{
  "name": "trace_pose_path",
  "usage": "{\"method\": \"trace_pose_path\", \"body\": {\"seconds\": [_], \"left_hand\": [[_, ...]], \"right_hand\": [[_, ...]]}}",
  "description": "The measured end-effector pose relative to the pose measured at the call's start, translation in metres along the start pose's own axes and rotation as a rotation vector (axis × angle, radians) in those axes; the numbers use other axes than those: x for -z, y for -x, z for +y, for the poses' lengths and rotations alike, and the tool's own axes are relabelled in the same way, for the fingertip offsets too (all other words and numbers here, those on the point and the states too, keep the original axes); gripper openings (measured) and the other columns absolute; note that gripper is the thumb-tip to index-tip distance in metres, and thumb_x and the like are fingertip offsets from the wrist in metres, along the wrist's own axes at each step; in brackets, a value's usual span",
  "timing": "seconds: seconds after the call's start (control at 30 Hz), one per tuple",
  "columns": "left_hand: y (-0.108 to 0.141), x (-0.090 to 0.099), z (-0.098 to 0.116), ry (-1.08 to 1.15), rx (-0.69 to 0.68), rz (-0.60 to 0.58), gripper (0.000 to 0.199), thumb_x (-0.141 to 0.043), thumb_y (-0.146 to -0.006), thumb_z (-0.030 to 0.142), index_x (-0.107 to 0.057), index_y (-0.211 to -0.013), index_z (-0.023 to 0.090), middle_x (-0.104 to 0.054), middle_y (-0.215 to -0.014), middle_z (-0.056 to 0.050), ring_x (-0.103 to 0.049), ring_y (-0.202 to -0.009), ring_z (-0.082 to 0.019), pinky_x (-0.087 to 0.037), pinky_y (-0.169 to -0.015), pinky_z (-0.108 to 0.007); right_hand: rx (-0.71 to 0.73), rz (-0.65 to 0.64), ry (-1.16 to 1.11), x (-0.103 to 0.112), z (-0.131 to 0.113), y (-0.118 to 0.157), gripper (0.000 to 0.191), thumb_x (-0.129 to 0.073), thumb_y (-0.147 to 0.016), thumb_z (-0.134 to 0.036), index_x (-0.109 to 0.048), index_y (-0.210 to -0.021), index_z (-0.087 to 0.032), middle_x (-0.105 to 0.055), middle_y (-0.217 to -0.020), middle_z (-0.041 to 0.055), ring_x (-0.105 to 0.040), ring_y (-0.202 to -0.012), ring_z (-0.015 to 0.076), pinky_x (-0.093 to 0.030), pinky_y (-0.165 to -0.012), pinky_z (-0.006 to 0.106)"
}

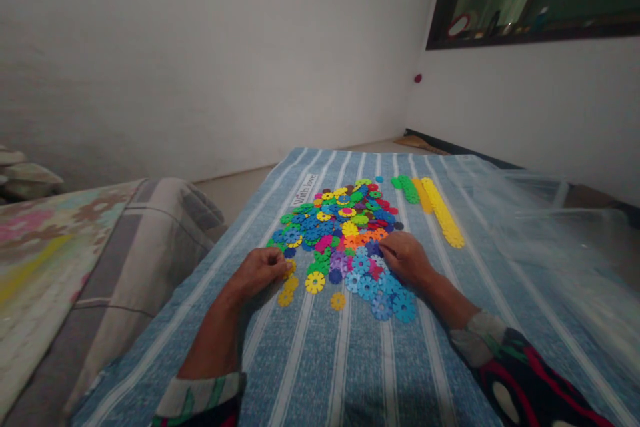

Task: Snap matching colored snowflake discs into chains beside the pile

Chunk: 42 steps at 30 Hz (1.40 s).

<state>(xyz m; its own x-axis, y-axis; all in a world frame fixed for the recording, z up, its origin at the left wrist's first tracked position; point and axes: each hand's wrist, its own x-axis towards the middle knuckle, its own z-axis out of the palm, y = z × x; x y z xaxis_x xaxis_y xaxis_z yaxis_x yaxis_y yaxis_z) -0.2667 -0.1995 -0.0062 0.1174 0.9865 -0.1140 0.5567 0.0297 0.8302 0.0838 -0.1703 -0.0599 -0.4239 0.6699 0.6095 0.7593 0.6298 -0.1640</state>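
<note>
A pile of plastic interlocking discs point(310, 230) in many colours, notched round the rim like snowflakes, is spread over the middle of the cloth. At its near left edge my left hand point(260, 272) has thumb and fingers pinched together at an orange-yellow disc point(289, 269). More orange-yellow discs point(285, 297) lie just below those fingertips. On the other side, my right hand point(407, 259) reaches into the pile, fingers closed together beside a dark blue disc point(373, 249); whatever they hold is hidden. Light blue discs point(367, 287) lie in front of that hand.
Sorted rows of yellow discs point(443, 212), orange discs point(423, 196) and green discs point(409, 191) lie at the far right. A clear plastic container point(545, 227) stands on the right side of the striped cloth point(320, 380). To the left is a grey draped cover point(145, 253).
</note>
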Motion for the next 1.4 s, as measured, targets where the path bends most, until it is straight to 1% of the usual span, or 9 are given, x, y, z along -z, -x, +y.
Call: {"method": "trace_pose_path", "body": {"seconds": [0.13,0.27,0.37,0.57,0.77,1.07,1.2,1.3,1.4], "left_hand": [[0.008,0.003,0.006,0.043,0.055,-0.197,0.036,-0.071,-0.062,0.047,-0.052,-0.056,0.017,-0.048,-0.048,0.005,-0.038,-0.045,-0.007,-0.029,-0.045,-0.021],[0.009,0.002,0.006,0.007,0.108,-0.297,0.038,-0.071,-0.062,0.048,-0.050,-0.054,0.017,-0.048,-0.046,0.005,-0.037,-0.043,-0.007,-0.027,-0.043,-0.020],[0.007,0.000,0.001,-0.037,0.119,-0.274,0.038,-0.071,-0.059,0.047,-0.048,-0.052,0.018,-0.048,-0.046,0.005,-0.038,-0.043,-0.007,-0.027,-0.044,-0.020],[0.003,-0.001,-0.003,-0.121,0.086,-0.209,0.036,-0.072,-0.058,0.044,-0.045,-0.055,0.019,-0.043,-0.047,0.007,-0.035,-0.047,-0.008,-0.025,-0.046,-0.021],[0.003,-0.001,-0.002,-0.218,0.045,-0.225,0.031,-0.069,-0.059,0.042,-0.050,-0.058,0.018,-0.046,-0.054,0.005,-0.039,-0.054,-0.010,-0.028,-0.051,-0.023],[0.003,-0.005,0.000,-0.249,0.017,-0.238,0.023,-0.065,-0.059,0.037,-0.053,-0.062,0.018,-0.047,-0.056,0.005,-0.042,-0.056,-0.012,-0.031,-0.053,-0.024],[0.003,-0.006,0.002,-0.270,0.014,-0.204,0.023,-0.064,-0.057,0.036,-0.050,-0.061,0.019,-0.047,-0.058,0.005,-0.043,-0.057,-0.012,-0.032,-0.054,-0.025],[0.002,-0.007,0.007,-0.331,0.003,-0.160,0.020,-0.064,-0.055,0.034,-0.053,-0.062,0.019,-0.049,-0.059,0.004,-0.044,-0.058,-0.013,-0.033,-0.055,-0.026],[0.001,-0.006,0.011,-0.366,0.008,-0.165,0.018,-0.063,-0.055,0.034,-0.057,-0.062,0.019,-0.050,-0.057,0.004,-0.045,-0.057,-0.013,-0.032,-0.054,-0.026]], "right_hand": [[0.015,0.010,0.016,-0.002,0.002,0.001,0.019,-0.055,-0.088,-0.015,-0.070,-0.077,-0.018,-0.068,-0.076,0.0069,-0.057,-0.073,0.0185,-0.037,-0.072,0.029],[0.045,0.027,0.030,-0.003,0.002,0.002,0.019,-0.056,-0.088,-0.015,-0.069,-0.075,-0.017,-0.067,-0.072,0.0066,-0.056,-0.070,0.0185,-0.036,-0.070,0.030],[0.048,0.033,0.037,-0.002,0.000,0.002,0.019,-0.056,-0.088,-0.015,-0.069,-0.074,-0.017,-0.065,-0.069,0.0060,-0.056,-0.069,0.0185,-0.036,-0.069,0.030],[0.035,0.021,0.033,-0.001,0.000,0.002,0.020,-0.055,-0.088,-0.014,-0.068,-0.073,-0.018,-0.066,-0.070,0.0057,-0.056,-0.069,0.0184,-0.036,-0.069,0.030],[0.039,0.039,0.022,-0.004,0.003,0.002,0.018,-0.056,-0.088,-0.015,-0.069,-0.076,-0.017,-0.067,-0.072,0.0068,-0.058,-0.071,0.0187,-0.037,-0.071,0.030],[0.023,0.021,0.016,-0.004,0.001,0.002,0.018,-0.056,-0.089,-0.016,-0.069,-0.077,-0.018,-0.067,-0.073,0.0066,-0.058,-0.072,0.0188,-0.037,-0.072,0.030],[0.011,0.010,0.021,-0.003,0.001,0.002,0.019,-0.056,-0.088,-0.015,-0.068,-0.074,-0.018,-0.066,-0.072,0.0066,-0.057,-0.071,0.0189,-0.036,-0.069,0.030],[0.012,0.010,0.012,-0.004,0.001,0.001,0.018,-0.056,-0.088,-0.015,-0.068,-0.074,-0.018,-0.067,-0.072,0.0067,-0.056,-0.070,0.0186,-0.035,-0.069,0.030],[0.018,0.026,0.016,-0.006,0.002,0.001,0.018,-0.056,-0.088,-0.014,-0.067,-0.074,-0.018,-0.066,-0.072,0.0063,-0.056,-0.070,0.0182,-0.035,-0.069,0.029]]}}
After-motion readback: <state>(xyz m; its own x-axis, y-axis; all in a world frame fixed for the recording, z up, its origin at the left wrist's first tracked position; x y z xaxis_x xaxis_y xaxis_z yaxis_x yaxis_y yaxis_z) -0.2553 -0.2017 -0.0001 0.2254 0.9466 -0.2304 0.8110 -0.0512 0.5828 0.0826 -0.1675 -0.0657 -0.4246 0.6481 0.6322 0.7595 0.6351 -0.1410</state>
